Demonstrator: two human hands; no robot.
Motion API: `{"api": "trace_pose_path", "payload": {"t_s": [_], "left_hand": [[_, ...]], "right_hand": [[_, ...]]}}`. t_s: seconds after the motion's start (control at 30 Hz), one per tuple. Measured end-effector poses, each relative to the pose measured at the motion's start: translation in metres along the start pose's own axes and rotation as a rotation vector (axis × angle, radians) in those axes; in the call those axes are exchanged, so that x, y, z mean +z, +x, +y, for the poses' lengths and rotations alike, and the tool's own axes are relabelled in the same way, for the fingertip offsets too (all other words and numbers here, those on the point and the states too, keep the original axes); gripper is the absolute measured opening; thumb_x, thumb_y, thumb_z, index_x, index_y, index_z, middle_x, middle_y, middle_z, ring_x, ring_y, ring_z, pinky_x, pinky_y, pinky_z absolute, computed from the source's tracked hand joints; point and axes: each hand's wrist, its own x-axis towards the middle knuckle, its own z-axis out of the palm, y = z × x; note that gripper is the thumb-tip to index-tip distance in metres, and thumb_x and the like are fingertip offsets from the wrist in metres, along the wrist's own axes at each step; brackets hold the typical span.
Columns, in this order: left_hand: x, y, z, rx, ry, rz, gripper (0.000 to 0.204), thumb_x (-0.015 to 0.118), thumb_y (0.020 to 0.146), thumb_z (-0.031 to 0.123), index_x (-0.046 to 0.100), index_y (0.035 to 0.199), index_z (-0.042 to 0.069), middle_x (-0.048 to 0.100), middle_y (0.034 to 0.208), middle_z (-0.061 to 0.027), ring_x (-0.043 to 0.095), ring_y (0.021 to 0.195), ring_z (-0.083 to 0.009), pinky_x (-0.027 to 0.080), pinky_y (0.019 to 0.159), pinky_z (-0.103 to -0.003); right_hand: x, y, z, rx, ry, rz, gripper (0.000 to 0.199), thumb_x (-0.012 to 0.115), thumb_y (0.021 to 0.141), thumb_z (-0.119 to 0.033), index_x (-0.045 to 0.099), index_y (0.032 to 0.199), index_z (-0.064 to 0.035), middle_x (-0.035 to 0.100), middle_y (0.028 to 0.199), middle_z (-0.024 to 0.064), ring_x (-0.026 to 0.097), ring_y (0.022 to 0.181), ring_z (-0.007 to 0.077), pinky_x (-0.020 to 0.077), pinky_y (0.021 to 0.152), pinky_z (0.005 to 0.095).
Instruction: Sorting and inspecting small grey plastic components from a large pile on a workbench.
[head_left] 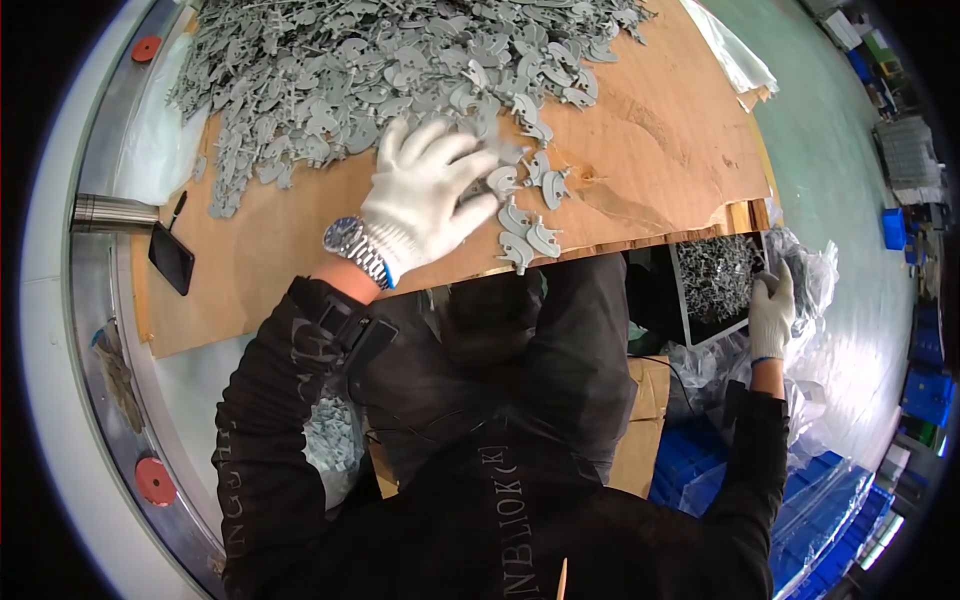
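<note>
My left hand (425,190), in a white knit glove, lies over the near edge of a big pile of grey curved plastic parts (330,85), its fingers spread. By its thumb and fingertips are several loose grey parts (515,250) near the front edge of the wooden board (660,130). Something blurred shows just beyond the fingers. Low at the right, my right hand (772,315), also gloved, grips the outer rim of a dark bin (684,300). Small grey pieces (718,278) fill this bin, which stands partly below the board's edge.
A phone (172,258) and a pen (180,207) lie on the board's left side, near a metal cylinder (115,213). Clear plastic bags (815,275) bunch beside the bin. Blue crates (815,520) stand lower right. A bag of grey parts (335,440) sits below my left arm.
</note>
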Motion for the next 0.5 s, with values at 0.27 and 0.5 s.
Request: {"api": "trace_pose_path", "payload": {"t_s": [0.27,0.5], "left_hand": [[-0.017,-0.003,0.014,-0.049,0.059,-0.147,0.062,0.076,0.099,0.056,0.068,0.147,0.018,0.053,0.166,-0.0174,0.043,0.157,-0.0432,0.029,0.128,-0.071],[-0.037,-0.057,0.014,-0.188,-0.101,-0.028,0.053,0.076,0.102,0.039,0.068,0.148,0.014,0.060,0.159,-0.0187,0.048,0.152,-0.0457,0.035,0.129,-0.063]], "right_hand": [[0.045,-0.059,-0.132,-0.974,0.196,-0.102,0.058,0.078,0.091,0.001,0.066,0.148,-0.0014,0.076,0.129,0.0202,0.072,0.123,0.0384,0.0560,0.111,0.0477],[0.084,-0.121,-0.214,-1.086,0.172,-0.252,0.054,0.085,0.085,-0.011,0.073,0.137,-0.0078,0.067,0.144,0.0185,0.058,0.141,0.0459,0.0387,0.127,0.0627]]}}
